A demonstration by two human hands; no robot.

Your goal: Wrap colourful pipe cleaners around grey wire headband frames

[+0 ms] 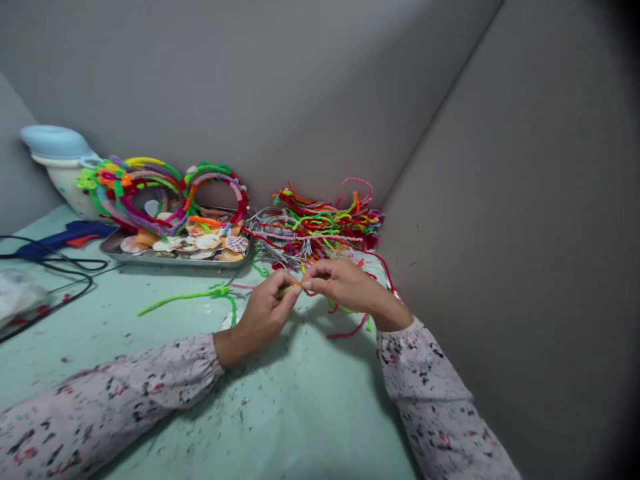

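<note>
My left hand (265, 310) and my right hand (345, 285) meet above the pale green table (280, 413), both pinched on a short yellow-orange pipe cleaner (293, 289) held between their fingertips. A green pipe cleaner (185, 298) lies on the table just left of my left hand. Red and pink strands (350, 330) trail under my right wrist. Behind the hands is a heap of mixed coloured pipe cleaners (325, 223).
A metal tray (175, 259) with shells and pipe-cleaner hoops (165, 190) stands at the back left. Further left are a blue glue gun (65, 238), black cables (60, 277) and a white and blue pot (63, 163). Grey walls close the back and right.
</note>
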